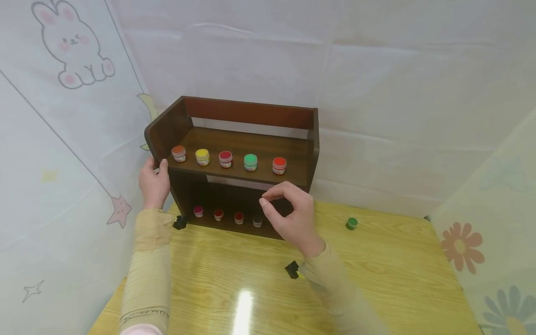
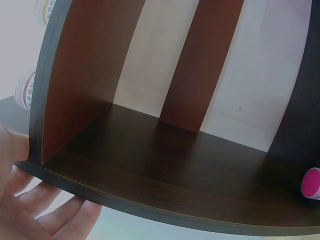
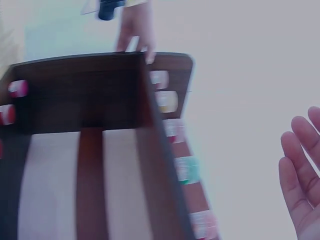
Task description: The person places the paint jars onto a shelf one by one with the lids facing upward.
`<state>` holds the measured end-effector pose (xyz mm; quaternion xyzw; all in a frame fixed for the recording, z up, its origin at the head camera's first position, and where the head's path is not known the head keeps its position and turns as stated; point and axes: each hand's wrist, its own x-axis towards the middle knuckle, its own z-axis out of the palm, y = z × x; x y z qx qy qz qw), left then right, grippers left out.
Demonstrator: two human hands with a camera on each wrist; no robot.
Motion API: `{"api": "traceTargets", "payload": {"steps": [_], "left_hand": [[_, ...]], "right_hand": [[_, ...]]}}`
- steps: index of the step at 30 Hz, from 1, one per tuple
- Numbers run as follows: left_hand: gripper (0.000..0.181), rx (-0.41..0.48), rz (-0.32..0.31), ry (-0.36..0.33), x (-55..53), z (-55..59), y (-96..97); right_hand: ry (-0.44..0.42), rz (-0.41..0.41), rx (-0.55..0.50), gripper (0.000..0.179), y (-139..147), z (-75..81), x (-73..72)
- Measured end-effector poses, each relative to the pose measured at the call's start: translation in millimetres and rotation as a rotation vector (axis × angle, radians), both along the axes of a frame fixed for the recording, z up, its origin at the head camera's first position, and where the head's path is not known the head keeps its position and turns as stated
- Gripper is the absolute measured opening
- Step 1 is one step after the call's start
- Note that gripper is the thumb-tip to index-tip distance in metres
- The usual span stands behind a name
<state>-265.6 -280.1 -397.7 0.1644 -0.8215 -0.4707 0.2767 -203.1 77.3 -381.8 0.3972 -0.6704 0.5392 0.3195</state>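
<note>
My left hand [image 1: 155,184] holds the left side panel of a dark brown two-tier wooden shelf [image 1: 247,139], its fingers on the panel's outer face in the left wrist view. Loosely bent, my right hand [image 1: 295,216] hovers before the shelf's right part, nothing between thumb and fingers. Along the upper tier's front stand small paint jars: orange [image 1: 178,154], yellow [image 1: 203,157], dark red [image 1: 225,159], mint green [image 1: 250,163] and bright red [image 1: 279,165]. Below sit a magenta jar [image 1: 198,211], two reddish jars [image 1: 218,214] and a dark-lidded jar [image 1: 257,222]; my right hand hides the lower right corner.
A dark green paint jar [image 1: 351,224] stands on the wood-grain table [image 1: 402,265], right of the shelf. Black scraps [image 1: 292,270] lie near the right wrist and by the shelf's lower left corner. Printed pale sheets [image 1: 398,102] hang behind and at both sides.
</note>
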Motion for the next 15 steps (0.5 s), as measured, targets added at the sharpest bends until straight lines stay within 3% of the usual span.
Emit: {"api": "traceTargets", "payload": {"steps": [10,15], "left_hand": [[0.046,-0.002,0.005,-0.002,0.7,-0.2,0.7],[0.047,-0.003,0.007,-0.009,-0.3,-0.9,0.0]], "right_hand": [[0.112,-0.01,-0.091,0.01,26,30.8,20.6],[0.172,-0.024,-0.205,0.016,37,41.1,28.3]]}}
